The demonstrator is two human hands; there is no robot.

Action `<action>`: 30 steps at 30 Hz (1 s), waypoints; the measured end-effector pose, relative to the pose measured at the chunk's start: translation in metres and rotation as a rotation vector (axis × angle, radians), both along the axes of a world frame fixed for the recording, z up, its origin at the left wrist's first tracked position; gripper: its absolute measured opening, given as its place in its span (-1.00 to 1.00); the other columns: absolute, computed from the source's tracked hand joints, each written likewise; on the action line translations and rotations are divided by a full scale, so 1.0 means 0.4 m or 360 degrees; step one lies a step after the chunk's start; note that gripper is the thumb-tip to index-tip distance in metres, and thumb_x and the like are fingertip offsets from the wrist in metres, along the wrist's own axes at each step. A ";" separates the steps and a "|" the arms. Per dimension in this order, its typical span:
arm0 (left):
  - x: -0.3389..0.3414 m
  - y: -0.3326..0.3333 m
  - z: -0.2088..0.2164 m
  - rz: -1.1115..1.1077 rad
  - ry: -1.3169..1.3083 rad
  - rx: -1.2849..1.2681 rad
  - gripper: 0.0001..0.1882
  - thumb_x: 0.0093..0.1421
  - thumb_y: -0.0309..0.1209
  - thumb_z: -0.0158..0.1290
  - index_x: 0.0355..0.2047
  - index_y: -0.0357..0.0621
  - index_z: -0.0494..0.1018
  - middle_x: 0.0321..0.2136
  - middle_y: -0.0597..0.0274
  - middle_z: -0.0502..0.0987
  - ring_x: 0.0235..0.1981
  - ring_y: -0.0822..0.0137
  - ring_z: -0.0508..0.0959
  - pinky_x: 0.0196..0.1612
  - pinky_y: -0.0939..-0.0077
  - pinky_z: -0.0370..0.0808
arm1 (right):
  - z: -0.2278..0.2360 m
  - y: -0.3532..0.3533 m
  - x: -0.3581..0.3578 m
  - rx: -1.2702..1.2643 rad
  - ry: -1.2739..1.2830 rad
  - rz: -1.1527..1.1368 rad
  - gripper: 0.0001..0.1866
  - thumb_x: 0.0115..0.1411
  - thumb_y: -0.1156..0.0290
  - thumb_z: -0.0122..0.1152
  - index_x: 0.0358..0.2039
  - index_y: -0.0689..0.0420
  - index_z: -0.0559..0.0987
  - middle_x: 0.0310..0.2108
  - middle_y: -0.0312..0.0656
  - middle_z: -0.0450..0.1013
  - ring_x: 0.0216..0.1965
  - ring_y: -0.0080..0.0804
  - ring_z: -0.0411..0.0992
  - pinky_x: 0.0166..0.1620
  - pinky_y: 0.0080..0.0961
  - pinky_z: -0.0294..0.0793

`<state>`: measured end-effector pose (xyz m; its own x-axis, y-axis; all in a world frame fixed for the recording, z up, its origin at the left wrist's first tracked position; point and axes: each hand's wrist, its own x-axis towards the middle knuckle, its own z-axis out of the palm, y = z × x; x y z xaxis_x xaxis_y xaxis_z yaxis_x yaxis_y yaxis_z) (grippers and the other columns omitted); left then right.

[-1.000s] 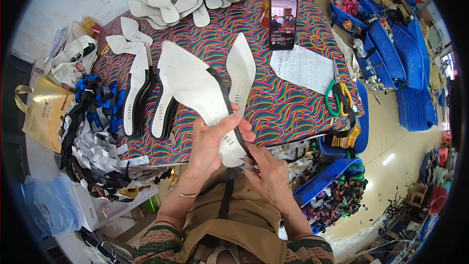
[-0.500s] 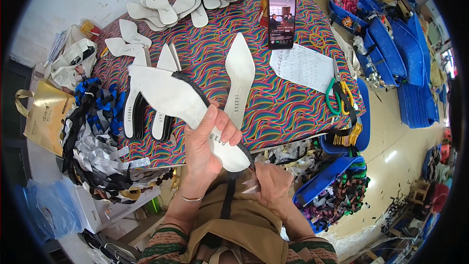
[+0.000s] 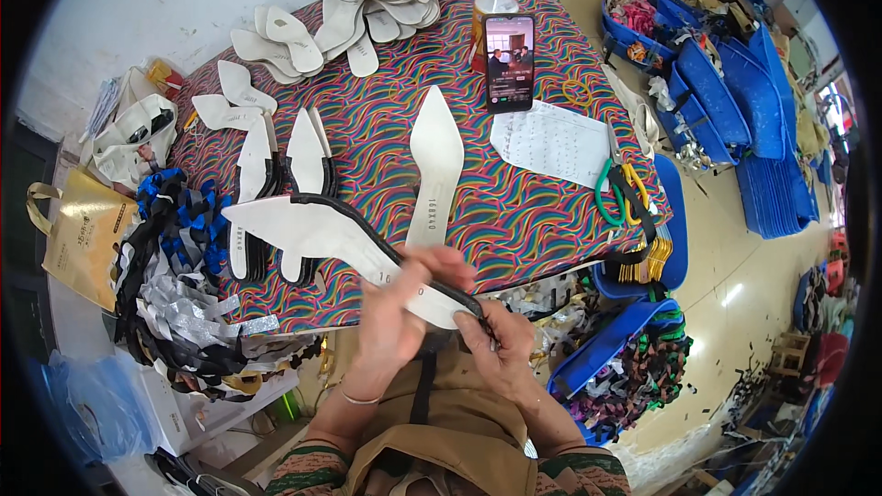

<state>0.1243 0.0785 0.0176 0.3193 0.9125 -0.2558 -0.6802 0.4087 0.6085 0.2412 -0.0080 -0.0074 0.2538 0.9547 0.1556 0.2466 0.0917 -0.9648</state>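
Observation:
A white shoe insole (image 3: 292, 223), pointed at the toe, lies slantwise in front of me, with black edging (image 3: 354, 216) along its far side. My right hand (image 3: 501, 338) pinches the heel end, thumb on top, where the black edging comes round. Over the middle of the insole is my left hand (image 3: 390, 317); its fingers are smeared by motion, so their grip does not show. Just beyond lies another white insole (image 3: 436, 142), flat on the table. To the left stand two bundles of black-edged insoles (image 3: 253, 161) (image 3: 308, 152).
The patterned tablecloth (image 3: 377, 161) carries a pile of insoles (image 3: 386, 0), a phone (image 3: 509, 64) against a bottle (image 3: 497, 0), a paper sheet (image 3: 551, 142) and scissors (image 3: 611, 193). Strip scraps (image 3: 184, 285) hang at the left edge. Blue bins (image 3: 606, 340) stand right.
The pale pointed piece by my right hand has gone from sight, and that hand now has its thumb on the heel. My left hand's fingers have shifted on the insole.

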 end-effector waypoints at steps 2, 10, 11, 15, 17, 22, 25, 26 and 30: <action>-0.015 -0.023 -0.026 -0.0216 0.0094 0.0133 -0.80 0.22 -0.50 0.07 -0.14 -0.23 0.42 -0.34 0.06 0.56 -0.31 0.10 0.62 -0.16 0.14 0.58 | 0.016 0.012 0.011 0.0142 -0.0086 0.0000 -0.86 0.17 0.51 0.25 -0.27 0.26 0.54 -0.66 -0.13 0.33 -0.70 -0.40 0.31 -0.59 -0.49 0.27; -0.102 -0.069 -0.010 -0.0735 0.0578 0.0092 -0.80 0.14 -0.52 0.17 -0.21 -0.29 0.50 -0.33 0.03 0.61 -0.28 0.25 0.63 -0.14 0.37 0.57 | 0.053 -0.013 0.073 -0.0054 0.0061 0.0154 -0.86 0.15 0.55 0.22 -0.26 0.28 0.57 -0.61 -0.15 0.39 -0.63 -0.46 0.36 -0.52 -0.55 0.31; -0.135 -0.079 0.022 -0.1057 0.0710 0.0118 -0.79 0.13 -0.50 0.19 -0.21 -0.27 0.50 -0.32 0.03 0.61 -0.29 0.26 0.63 -0.13 0.39 0.56 | 0.063 -0.013 0.095 -0.0011 0.0046 0.0188 -0.86 0.14 0.59 0.21 -0.26 0.28 0.55 -0.63 -0.08 0.35 -0.66 -0.38 0.35 -0.55 -0.51 0.29; -0.201 -0.086 0.172 -0.0512 0.1666 0.1979 -0.53 -0.07 -0.31 0.36 -0.16 -0.28 0.53 -0.29 0.09 0.61 -0.24 0.09 0.59 -0.14 0.26 0.52 | 0.121 -0.019 0.119 0.0147 -0.0326 0.0438 -0.84 0.09 0.56 0.30 -0.27 0.25 0.59 -0.57 -0.18 0.45 -0.61 -0.48 0.41 -0.49 -0.63 0.34; -0.145 -0.051 0.229 -0.0310 0.2048 0.2413 -0.50 -0.06 -0.15 0.35 -0.22 -0.26 0.53 -0.30 0.07 0.59 -0.31 0.01 0.58 -0.24 0.33 0.52 | 0.138 -0.032 0.107 0.0207 -0.0363 0.0563 -0.81 0.06 0.58 0.32 -0.27 0.25 0.58 -0.56 -0.14 0.44 -0.62 -0.37 0.40 -0.51 -0.61 0.33; -0.200 -0.067 0.183 -0.1794 0.1815 0.1783 -0.45 0.06 -0.03 0.20 -0.14 -0.27 0.54 -0.65 -0.13 0.42 -0.63 -0.09 0.44 -0.51 0.24 0.36 | 0.176 -0.092 0.051 0.0330 -0.0329 0.0766 -0.67 0.02 0.56 0.38 -0.15 0.21 0.58 -0.55 -0.21 0.48 -0.59 -0.50 0.40 -0.48 -0.61 0.35; -0.229 -0.105 0.207 -0.1407 0.1853 0.1851 -0.52 0.09 -0.07 0.20 -0.13 -0.20 0.55 -0.61 -0.12 0.46 -0.61 -0.08 0.46 -0.50 0.25 0.38 | 0.223 -0.125 0.069 -0.0111 0.0160 0.0889 -0.60 -0.05 0.52 0.46 -0.15 0.19 0.60 -0.58 -0.33 0.47 -0.57 -0.73 0.35 -0.48 -0.69 0.29; -0.240 -0.113 0.210 -0.1391 0.1851 0.1950 -0.56 0.12 -0.08 0.19 -0.12 -0.14 0.56 -0.56 -0.08 0.51 -0.57 -0.06 0.48 -0.46 0.27 0.40 | 0.228 -0.137 0.084 -0.0266 0.0324 0.0942 -0.60 -0.06 0.51 0.47 -0.15 0.19 0.61 -0.59 -0.35 0.45 -0.58 -0.75 0.34 -0.49 -0.71 0.26; -0.243 -0.127 0.229 -0.1342 0.1812 0.1968 -0.56 0.09 -0.07 0.20 -0.20 -0.18 0.57 -0.51 -0.02 0.55 -0.53 -0.02 0.51 -0.43 0.27 0.43 | 0.268 -0.141 0.154 -0.0500 0.0615 0.1039 -0.67 0.04 0.49 0.41 -0.15 0.22 0.57 -0.54 -0.39 0.46 -0.60 -0.74 0.34 -0.52 -0.75 0.25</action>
<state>0.0272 0.0276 0.1091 0.8972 0.4390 -0.0479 0.3274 -0.5885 0.7392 0.3027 -0.0644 0.1000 -0.3871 0.9131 -0.1280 -0.1176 -0.1866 -0.9754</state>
